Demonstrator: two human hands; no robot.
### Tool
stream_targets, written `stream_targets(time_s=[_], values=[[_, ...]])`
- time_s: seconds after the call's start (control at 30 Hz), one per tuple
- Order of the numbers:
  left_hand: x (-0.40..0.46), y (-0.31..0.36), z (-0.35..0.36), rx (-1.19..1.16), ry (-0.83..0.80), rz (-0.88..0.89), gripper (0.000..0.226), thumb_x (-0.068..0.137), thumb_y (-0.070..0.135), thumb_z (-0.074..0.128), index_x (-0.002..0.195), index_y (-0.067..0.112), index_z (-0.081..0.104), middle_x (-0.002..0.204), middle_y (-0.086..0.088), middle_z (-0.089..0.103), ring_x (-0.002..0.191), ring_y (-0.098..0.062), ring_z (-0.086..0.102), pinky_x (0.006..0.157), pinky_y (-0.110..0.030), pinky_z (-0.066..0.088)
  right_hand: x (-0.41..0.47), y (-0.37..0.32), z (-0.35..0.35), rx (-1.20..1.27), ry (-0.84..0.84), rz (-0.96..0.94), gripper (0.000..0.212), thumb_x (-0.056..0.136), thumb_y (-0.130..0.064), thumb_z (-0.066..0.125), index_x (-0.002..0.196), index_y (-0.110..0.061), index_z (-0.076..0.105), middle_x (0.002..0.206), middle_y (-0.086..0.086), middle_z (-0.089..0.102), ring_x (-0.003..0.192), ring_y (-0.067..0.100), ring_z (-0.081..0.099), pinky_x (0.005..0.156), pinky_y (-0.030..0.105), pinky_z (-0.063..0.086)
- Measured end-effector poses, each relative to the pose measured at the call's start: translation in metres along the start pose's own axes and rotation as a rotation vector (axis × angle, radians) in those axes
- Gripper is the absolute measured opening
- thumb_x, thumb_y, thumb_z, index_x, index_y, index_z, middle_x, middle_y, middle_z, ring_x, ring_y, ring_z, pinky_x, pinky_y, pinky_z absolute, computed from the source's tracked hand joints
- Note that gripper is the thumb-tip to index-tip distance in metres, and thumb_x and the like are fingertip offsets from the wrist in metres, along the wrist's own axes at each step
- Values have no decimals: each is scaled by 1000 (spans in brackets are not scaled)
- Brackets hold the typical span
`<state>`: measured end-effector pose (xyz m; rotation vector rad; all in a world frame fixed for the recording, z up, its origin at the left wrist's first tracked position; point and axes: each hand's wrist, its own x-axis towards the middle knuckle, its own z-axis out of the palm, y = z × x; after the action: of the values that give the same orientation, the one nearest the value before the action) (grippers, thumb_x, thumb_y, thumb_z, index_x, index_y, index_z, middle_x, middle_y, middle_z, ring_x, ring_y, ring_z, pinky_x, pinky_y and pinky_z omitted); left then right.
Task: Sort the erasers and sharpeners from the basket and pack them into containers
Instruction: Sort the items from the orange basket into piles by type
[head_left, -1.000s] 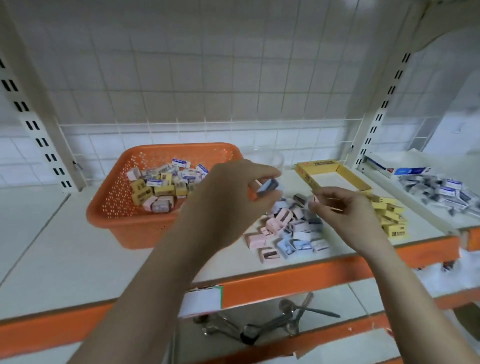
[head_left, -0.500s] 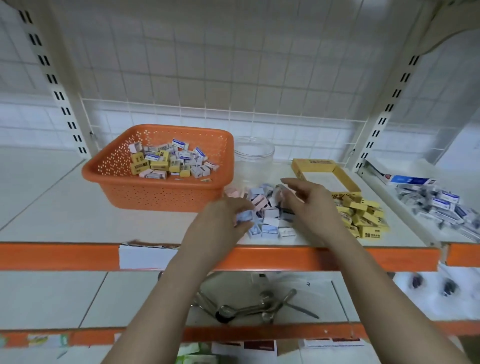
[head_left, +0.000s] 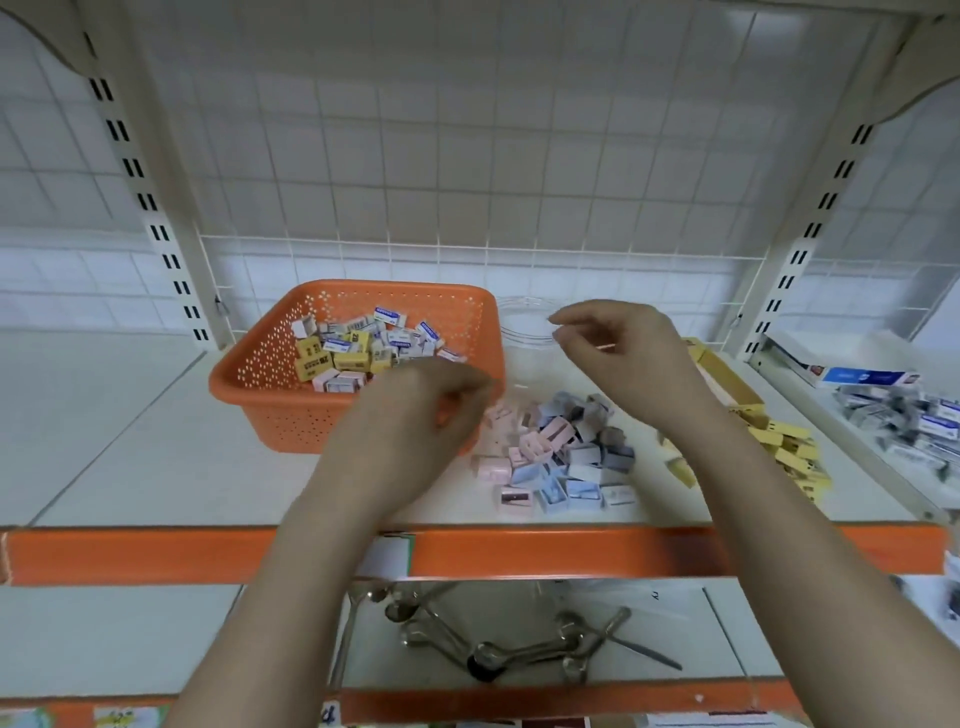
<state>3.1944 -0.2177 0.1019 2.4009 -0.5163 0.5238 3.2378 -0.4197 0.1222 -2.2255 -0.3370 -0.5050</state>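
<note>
Orange basket (head_left: 270, 384) on the shelf holds mixed boxed erasers and sharpeners; sorted sharpeners (head_left: 558, 457) lie piled beside it: light, stiff, best pinched by their sides. Right hand (head_left: 618, 348) has lifted from the pile toward the clear jar (head_left: 524, 325), fingers loosely curled, contents unclear. Left hand (head_left: 421, 415) has risen too, fingers curled, hold unclear.

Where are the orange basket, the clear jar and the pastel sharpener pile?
orange basket (head_left: 270, 415): head view, front wall.
clear jar (head_left: 524, 332): head view, rim beside the basket.
pastel sharpener pile (head_left: 566, 457): head view, middle of the heap.
</note>
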Motion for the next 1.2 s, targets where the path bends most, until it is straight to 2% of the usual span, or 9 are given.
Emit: stream_targets(time_s=[0.17, 0.27, 0.43, 0.57, 0.63, 0.7, 0.8, 0.97, 1.2], values=[[25, -46, -51, 53, -3, -46, 14, 89, 25, 59, 94, 25, 72, 90, 10, 70, 77, -1, 60, 75, -28, 49, 71, -23, 48, -389, -422, -130, 24, 87, -13, 59, 107, -18, 70, 95, -6, 67, 87, 10, 60, 82, 21, 47], [34, -76, -68, 117, -74, -74, 16, 90, 25, 58, 96, 23, 73, 84, 12, 68, 75, 2, 57, 74, -26, 47, 100, -26, 86, -623, -703, -195, 28, 85, -17, 63, 111, -21, 69, 102, -3, 68, 88, 13, 57, 85, 29, 48], [43, -113, -83, 192, -171, -113, 20, 91, 26, 57, 106, 27, 70, 88, 13, 63, 82, -6, 56, 73, -22, 45, 118, -26, 135, -900, -1024, -26, 31, 88, -37, 62, 101, -10, 67, 94, 1, 66, 93, 22, 63, 83, 32, 50], [48, -133, -87, 201, -218, -114, 19, 90, 31, 57, 105, 32, 69, 98, 10, 68, 87, -8, 61, 81, -32, 50, 122, -17, 155, -952, -1122, 88, 19, 88, -25, 62, 74, -13, 58, 72, -3, 62, 73, 16, 61, 83, 32, 53], [50, -140, -88, 209, -250, -100, 20, 91, 32, 56, 106, 33, 68, 100, 11, 68, 88, -7, 61, 80, -30, 51, 122, -15, 157, -945, -1123, 86, 17, 87, -22, 62, 74, -14, 57, 69, -4, 61, 73, 16, 61, 83, 32, 53], [54, -144, -87, 213, -291, -67, 21, 91, 31, 55, 107, 31, 69, 102, 12, 69, 87, -4, 61, 75, -21, 49, 123, -14, 155, -882, -1090, 114, 11, 85, -20, 66, 86, -10, 61, 74, -3, 62, 79, 18, 62, 75, 29, 53], [70, -147, -84, 184, -369, -18, 21, 92, 29, 56, 108, 28, 69, 102, 14, 68, 82, 1, 59, 71, -9, 43, 124, -22, 137, -760, -849, 72, 28, 81, -28, 71, 103, -12, 64, 97, 3, 65, 90, 19, 61, 69, 26, 44], [112, -151, -55, 268, -644, 50, 21, 89, 31, 60, 105, 22, 70, 108, 10, 67, 94, -4, 59, 91, -32, 49, 92, -48, 84, -104, -238, 97, 17, 79, -25, 74, 90, -19, 63, 81, 1, 71, 72, 14, 65, 62, 25, 45], [139, -150, -8, 404, -1023, 72, 25, 83, 34, 68, 95, 13, 72, 90, 0, 73, 67, -7, 63, 80, -30, 54, 16, -46, 65, 430, 200, 258, 17, 80, -15, 72, 95, -16, 65, 64, -3, 69, 70, 11, 69, 73, 24, 57]])
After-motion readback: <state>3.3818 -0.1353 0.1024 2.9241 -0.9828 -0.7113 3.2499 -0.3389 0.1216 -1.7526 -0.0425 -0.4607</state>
